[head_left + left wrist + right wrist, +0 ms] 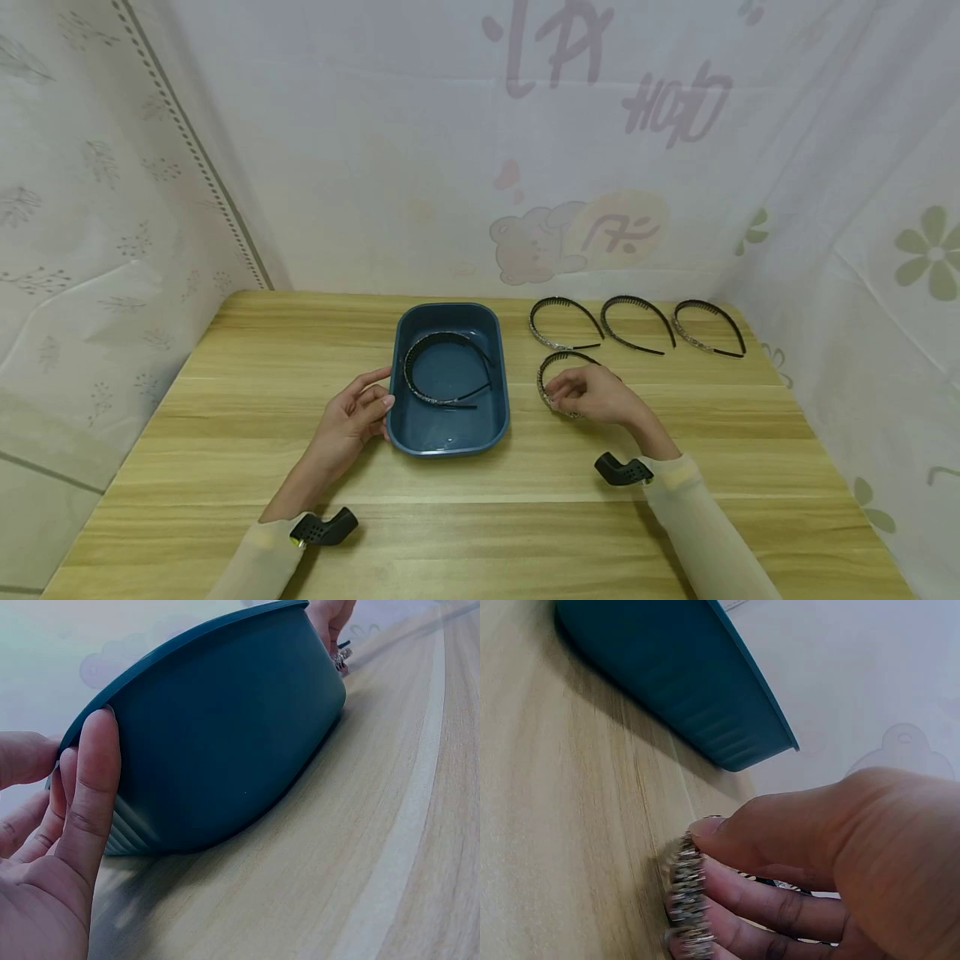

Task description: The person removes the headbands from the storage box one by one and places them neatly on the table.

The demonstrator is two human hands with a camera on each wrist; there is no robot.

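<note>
A blue rectangular bin [450, 433] stands on the table, with black headbands [431, 400] inside it that overlap, their exact number unclear. My left hand [352, 421] holds the bin's left rim; in the left wrist view that hand [67, 825] has its thumb and fingers on either side of the rim. To the right of the bin, my right hand [596, 396] pinches the beaded side of a headband [542, 379] at the table surface. The right wrist view shows the right hand's thumb and fingers [742, 896] around the glittery band [690, 892].
Behind my right hand, three more black headbands lie in a row: one [551, 340], a middle one [606, 321] and a right one [701, 343]. The wooden table [465, 542] meets a patterned cloth [360, 167] at its back edge.
</note>
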